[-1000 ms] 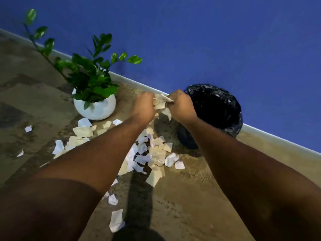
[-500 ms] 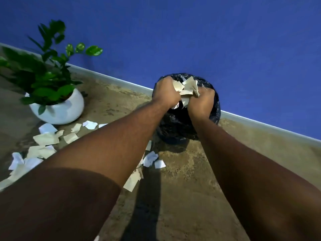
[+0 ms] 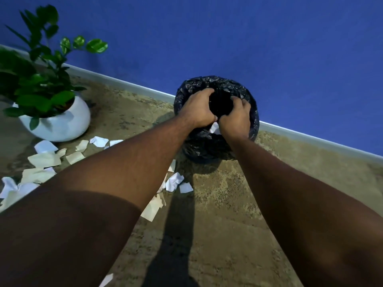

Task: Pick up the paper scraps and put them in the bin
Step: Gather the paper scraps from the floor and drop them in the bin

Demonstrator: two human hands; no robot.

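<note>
Hovering together over the bin [image 3: 251, 112], the left hand [image 3: 198, 109] and right hand [image 3: 235, 119] curl loosely so scraps fall inside. Whether either grip holds paper I cannot tell; many paper scraps [image 3: 44, 159] remain on the floor [image 3: 228, 224].

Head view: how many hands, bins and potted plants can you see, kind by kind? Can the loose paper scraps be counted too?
Hands: 2 (left hand, right hand)
Bin: 1
Potted plant: 1
Paper scraps: many, some partly hidden, so no sure count
Total without scraps: 4
</note>
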